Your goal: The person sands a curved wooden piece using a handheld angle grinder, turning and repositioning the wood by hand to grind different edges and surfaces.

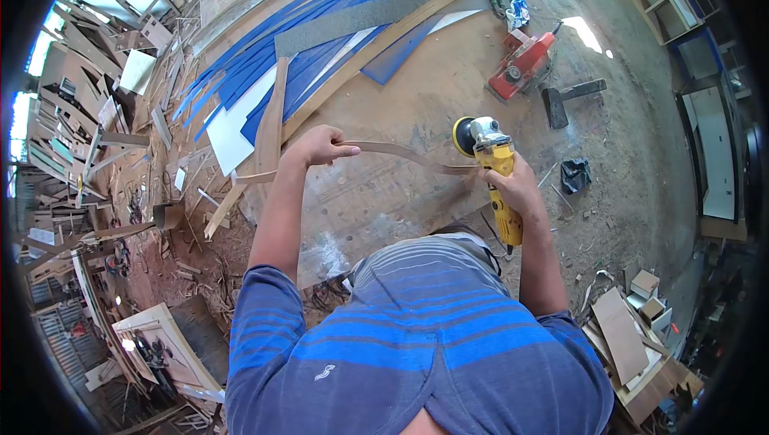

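My left hand (pixel 322 147) is closed around a thin, flexible brown wood strip (pixel 400 152), with the thumb pointing right. The strip bends in a wave across to my right hand (pixel 517 187), and its right end meets the thumb there. My right hand wraps a yellow angle grinder (pixel 498 159), thumb across its body and the other fingers mostly hidden. A round pad with a yellow edge (pixel 463 137) faces left from the grinder's metal head. Whether the right thumb also pinches the strip, I cannot tell.
Blue-faced strips (pixel 256 82) and long wooden boards (pixel 384 44) lie across the worktable (pixel 320 203). Farther right are a red power tool (pixel 522 62), a hammer (pixel 561 102) and a black crumpled piece (pixel 574 175). Wood scraps (pixel 136 134) cover the floor at left.
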A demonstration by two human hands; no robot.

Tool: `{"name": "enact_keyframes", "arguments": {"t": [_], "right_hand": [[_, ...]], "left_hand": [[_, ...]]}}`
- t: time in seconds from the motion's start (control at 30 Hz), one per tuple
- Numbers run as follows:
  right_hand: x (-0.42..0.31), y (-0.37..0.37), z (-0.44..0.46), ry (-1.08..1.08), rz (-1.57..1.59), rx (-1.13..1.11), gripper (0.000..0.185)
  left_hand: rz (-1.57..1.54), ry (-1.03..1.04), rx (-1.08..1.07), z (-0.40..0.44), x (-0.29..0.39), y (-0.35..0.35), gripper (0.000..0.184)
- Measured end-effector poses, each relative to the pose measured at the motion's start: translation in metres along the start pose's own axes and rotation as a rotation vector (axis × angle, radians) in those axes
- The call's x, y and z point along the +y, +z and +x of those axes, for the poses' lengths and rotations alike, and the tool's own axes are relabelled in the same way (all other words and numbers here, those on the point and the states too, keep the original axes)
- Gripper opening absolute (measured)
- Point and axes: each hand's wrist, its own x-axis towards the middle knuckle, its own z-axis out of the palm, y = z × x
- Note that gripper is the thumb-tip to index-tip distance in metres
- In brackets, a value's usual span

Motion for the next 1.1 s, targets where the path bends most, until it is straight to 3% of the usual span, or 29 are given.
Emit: {"name": "enact_keyframes", "arguments": {"t": [0.03,0.13,0.23,0.33,0.43,0.53,0.63,0.73,0.83,0.87,0.93,1.1], "right_hand": [[0.002,0.000,-0.001,0.001,-0.004,0.006,0.057],[0.010,0.002,-0.002,0.017,-0.007,0.023,0.057],[0.014,-0.001,-0.005,0.023,-0.007,0.041,0.056],[0.014,-0.005,-0.007,0.041,0.024,0.049,0.056],[0.015,-0.006,-0.008,0.047,0.053,0.047,0.055],[0.016,-0.004,-0.007,0.041,0.052,0.050,0.056],[0.003,-0.002,-0.011,0.056,0.020,0.045,0.052],[0.002,-0.002,-0.011,0.041,-0.020,0.057,0.051],[0.004,-0.003,-0.013,-0.014,0.000,0.075,0.053],[0.009,-0.003,-0.012,-0.026,0.028,0.070,0.054],[0.012,-0.001,-0.011,-0.035,0.089,0.045,0.052],[-0.011,0.005,-0.008,-0.057,0.243,-0.083,0.042]], "left_hand": [[0.097,0.037,0.049,0.006,-0.007,0.004,0.055],[0.311,0.270,0.546,0.042,-0.054,0.046,0.049],[0.529,0.406,1.108,0.042,-0.043,0.067,0.044],[-0.041,-0.192,0.880,0.017,-0.014,0.096,0.046],[-0.473,-0.573,0.832,0.026,-0.019,0.114,0.055],[-0.925,-0.761,0.858,0.037,-0.009,0.104,0.063],[-0.794,-0.902,1.003,0.050,0.001,0.083,0.059],[-0.963,-0.935,1.184,0.075,-0.017,0.079,0.059],[-1.017,-0.571,1.417,0.091,-0.034,0.060,0.059],[-1.149,-0.206,1.516,0.096,-0.043,0.052,0.054],[-1.198,0.108,1.447,0.044,0.014,0.009,0.050],[-0.939,0.510,1.510,-0.015,0.069,-0.064,0.044]]}}
